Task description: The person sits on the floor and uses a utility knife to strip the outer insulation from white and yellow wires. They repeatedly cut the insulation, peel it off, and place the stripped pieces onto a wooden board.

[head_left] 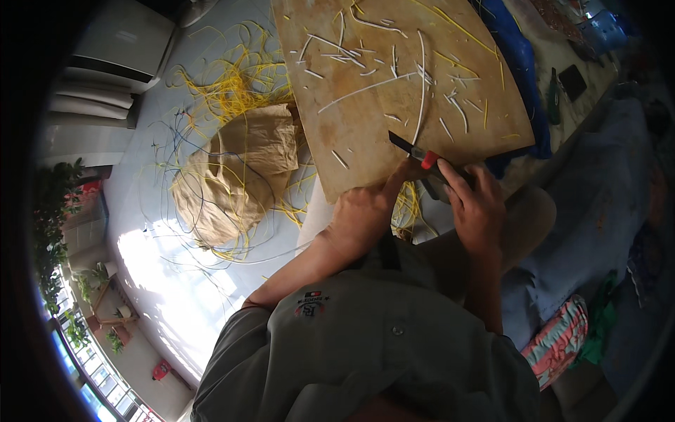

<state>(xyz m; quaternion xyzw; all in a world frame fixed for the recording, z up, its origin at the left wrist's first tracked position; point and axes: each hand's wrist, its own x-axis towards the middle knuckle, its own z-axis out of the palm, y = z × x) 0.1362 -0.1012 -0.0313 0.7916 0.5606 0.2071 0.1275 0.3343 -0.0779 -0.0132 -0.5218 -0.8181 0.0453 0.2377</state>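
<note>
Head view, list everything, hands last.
Board: one, brown, upper centre
Knife: one, black and red, near board
Strips: many, white and yellow, on board
Wires: many, yellow and blue, floor
Wrapping: one, brown, floor
Sheet: one, blue, right of board
Tool: one, green, right
Slab: one, black, right
Bundle: one, red patterned, lower right
Cloth: one, green, lower right
Plants: several, green, left
Boxy unit: one, pale, upper left
Shirt: one, grey, lower centre
Left hand: one, bare, at board edge
Right hand: one, bare, on knife

Left edge: dark leafy plant (50,218). Lower left: smaller greenery (114,342), small red object (162,370), sunlit pale floor (162,281). Upper right: translucent blue container (606,32), flat dark rectangular object (571,82). Lower right: pink patterned cloth (560,341) beside bunched green cloth (601,320)
</note>
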